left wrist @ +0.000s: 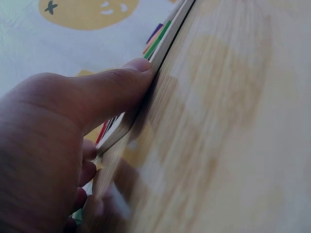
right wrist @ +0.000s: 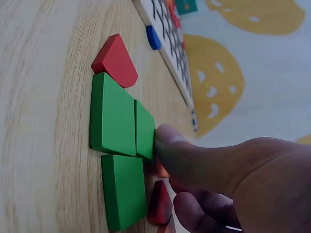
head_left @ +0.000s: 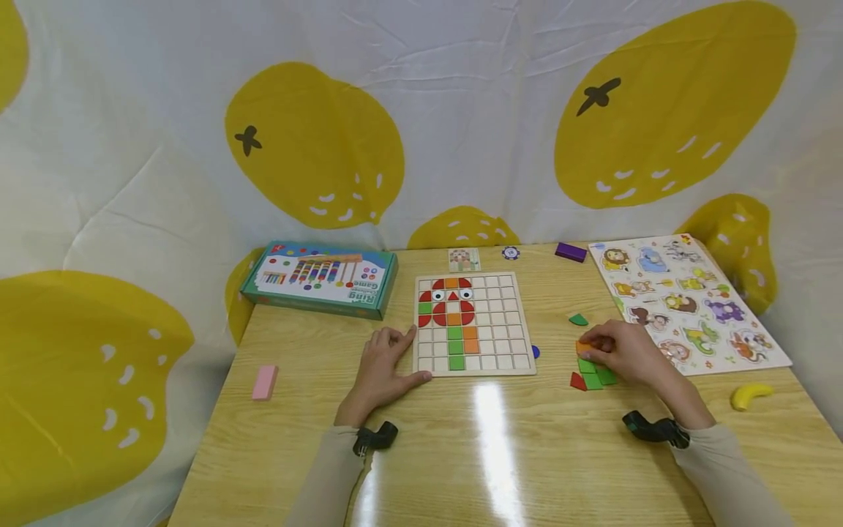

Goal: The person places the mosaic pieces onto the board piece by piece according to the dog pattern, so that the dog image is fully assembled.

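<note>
My left hand (head_left: 382, 372) rests at the near left corner of a wooden grid board (head_left: 500, 328). Its straight thumb (left wrist: 114, 87) lies along the board's near edge, and the other fingers are by the left side. Red, orange and green pieces with two eye pieces fill part of the grid. To the right of the board, my right hand (head_left: 622, 353) pinches an orange tile (head_left: 582, 348) between thumb and fingers. Several green square tiles (right wrist: 116, 114) lie just below those fingertips, beside a red quarter-round piece (right wrist: 116, 60). My fingers partly hide more red and orange pieces.
A green piece (head_left: 578, 320) and a blue piece (head_left: 536, 352) lie right of the board. Behind it are a pattern card (head_left: 464, 260) and a poker chip (head_left: 510, 252). Around stand a game box (head_left: 319, 279), pink block (head_left: 265, 382), purple block (head_left: 570, 252), animal puzzle (head_left: 691, 304) and banana (head_left: 751, 395).
</note>
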### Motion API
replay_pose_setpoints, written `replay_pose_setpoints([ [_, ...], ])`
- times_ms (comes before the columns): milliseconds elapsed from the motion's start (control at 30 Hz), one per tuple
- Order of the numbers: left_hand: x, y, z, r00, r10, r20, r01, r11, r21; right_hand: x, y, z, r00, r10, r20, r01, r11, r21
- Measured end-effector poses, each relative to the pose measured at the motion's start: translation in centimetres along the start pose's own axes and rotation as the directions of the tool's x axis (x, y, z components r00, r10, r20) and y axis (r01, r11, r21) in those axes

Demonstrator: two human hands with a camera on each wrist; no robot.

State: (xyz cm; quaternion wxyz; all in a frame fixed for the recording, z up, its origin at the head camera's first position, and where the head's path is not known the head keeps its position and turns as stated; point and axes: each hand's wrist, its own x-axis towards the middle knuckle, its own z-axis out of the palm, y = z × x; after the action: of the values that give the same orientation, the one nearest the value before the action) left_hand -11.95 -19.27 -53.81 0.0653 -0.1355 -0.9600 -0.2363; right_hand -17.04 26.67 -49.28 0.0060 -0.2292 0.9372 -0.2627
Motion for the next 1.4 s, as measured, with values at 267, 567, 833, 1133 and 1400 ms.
replay_pose_setpoints([
  [267, -0.1, 0.0, 0.2, 1.0, -0.008, 0.012, 0.008, 1.0, -0.009, 0.3, -0.1, 0.4, 0.998, 0.057, 0.012, -0.057, 0.997, 0.051],
  [567, -0.1, -0.2, 0.1, 1.0, -0.013, 0.02, 0.013, 1.0, 0.006, 3.0, -2.4, 1.3, 0.989, 0.016, -0.147, 0.04, 0.928, 0.37],
  [833, 0.1, -0.2, 0.0, 1.0, -0.01, 0.011, 0.01, 1.0, -0.014, 7.0, -6.8, 5.7, 0.996, 0.046, -0.082, 0.006, 0.839, 0.545],
  [1133, 0.3, -0.1, 0.2, 1.0, -0.009, 0.02, 0.009, 1.0, -0.016, 8.7, -8.3, 8.8, 0.995, -0.065, -0.076, 0.083, 0.958, 0.273],
  [1400, 0.1, -0.3, 0.1, 1.0, -0.01, 0.005, 0.01, 1.0, -0.007, 9.0, -8.6, 9.0, 0.991, -0.094, -0.096, 0.115, 0.964, 0.242],
])
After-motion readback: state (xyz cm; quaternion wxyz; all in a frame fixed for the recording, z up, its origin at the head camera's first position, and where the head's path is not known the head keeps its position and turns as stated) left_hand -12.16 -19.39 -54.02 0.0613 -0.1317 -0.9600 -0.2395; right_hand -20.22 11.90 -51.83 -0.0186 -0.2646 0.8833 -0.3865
